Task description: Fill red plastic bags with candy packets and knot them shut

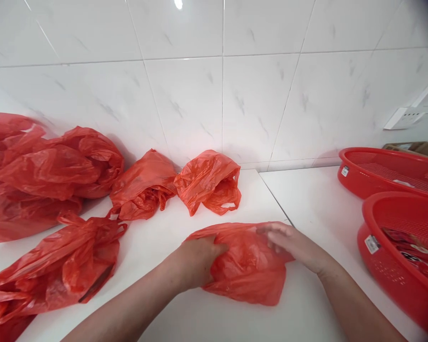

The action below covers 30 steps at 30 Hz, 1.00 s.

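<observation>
In front of me, a crumpled red plastic bag (pixel 248 280) lies on the white tabletop. My left hand (pixel 196 261) grips its left side, thumb on top and the other fingers partly hidden by the film. Over the bag's upper right part is my right hand (pixel 288 242), slightly blurred, its fingers apart and bent a little, touching or just above the plastic. Whether anything is inside the bag cannot be made out.
Behind it sit two more red bags, a rounded one (pixel 209 178) and a folded one (pixel 146 185). Larger red bags (pixel 53 166) fill the left side. At right stand two red plastic baskets, the nearer (pixel 381 256) holding colourful packets (pixel 419 254). A tiled wall (pixel 185 104) closes the back.
</observation>
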Each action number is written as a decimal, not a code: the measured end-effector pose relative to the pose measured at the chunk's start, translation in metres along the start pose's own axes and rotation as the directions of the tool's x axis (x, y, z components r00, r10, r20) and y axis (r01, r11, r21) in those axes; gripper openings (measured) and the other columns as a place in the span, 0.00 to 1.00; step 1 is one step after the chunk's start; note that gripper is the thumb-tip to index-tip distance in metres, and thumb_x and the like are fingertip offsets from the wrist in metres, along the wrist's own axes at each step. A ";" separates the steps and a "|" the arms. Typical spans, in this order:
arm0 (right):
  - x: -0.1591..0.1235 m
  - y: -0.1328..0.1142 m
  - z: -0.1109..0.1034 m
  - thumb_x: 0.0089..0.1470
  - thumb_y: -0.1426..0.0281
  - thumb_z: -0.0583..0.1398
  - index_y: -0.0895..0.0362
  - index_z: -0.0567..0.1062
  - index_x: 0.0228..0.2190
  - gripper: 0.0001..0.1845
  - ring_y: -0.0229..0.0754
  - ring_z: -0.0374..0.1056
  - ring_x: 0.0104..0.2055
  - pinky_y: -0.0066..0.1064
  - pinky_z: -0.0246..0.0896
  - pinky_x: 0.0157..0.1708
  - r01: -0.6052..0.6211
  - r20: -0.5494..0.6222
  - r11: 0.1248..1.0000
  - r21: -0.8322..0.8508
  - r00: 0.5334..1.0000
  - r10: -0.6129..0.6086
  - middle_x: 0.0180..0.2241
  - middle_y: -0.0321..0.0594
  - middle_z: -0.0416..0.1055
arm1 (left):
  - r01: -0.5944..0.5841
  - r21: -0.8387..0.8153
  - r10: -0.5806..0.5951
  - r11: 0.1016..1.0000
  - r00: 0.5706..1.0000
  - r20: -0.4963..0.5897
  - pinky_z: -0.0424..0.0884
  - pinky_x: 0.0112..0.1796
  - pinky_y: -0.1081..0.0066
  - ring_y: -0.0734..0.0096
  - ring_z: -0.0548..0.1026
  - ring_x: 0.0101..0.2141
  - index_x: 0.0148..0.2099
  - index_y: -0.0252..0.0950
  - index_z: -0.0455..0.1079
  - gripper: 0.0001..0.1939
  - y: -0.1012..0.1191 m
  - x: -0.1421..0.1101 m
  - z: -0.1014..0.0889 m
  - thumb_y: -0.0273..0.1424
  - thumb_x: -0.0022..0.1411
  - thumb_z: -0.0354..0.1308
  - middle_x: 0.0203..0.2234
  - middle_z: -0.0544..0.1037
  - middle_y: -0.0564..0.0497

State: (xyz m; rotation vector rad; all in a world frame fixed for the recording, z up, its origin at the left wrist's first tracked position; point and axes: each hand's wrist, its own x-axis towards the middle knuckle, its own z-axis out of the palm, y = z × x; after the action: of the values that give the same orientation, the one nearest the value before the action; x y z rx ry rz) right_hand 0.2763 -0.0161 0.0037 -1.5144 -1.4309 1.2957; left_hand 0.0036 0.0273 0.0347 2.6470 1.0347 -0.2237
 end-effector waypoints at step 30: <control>-0.005 -0.023 0.050 0.38 0.68 0.65 0.46 0.74 0.47 0.30 0.54 0.58 0.57 0.42 0.58 0.51 0.133 0.067 0.833 -0.536 0.991 -0.115 0.56 0.39 0.62 | 0.053 -0.431 -0.223 0.901 0.908 -0.355 0.71 0.46 0.65 0.65 0.72 0.46 0.55 0.47 0.63 0.27 -0.015 -0.020 0.027 0.21 0.53 0.50 0.54 0.66 0.51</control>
State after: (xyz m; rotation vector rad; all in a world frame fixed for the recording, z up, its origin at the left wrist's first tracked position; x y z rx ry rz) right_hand 0.2221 -0.0244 0.0122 -1.7142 -1.9986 0.8712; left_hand -0.0223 0.0165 0.0111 2.2701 1.2357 0.4801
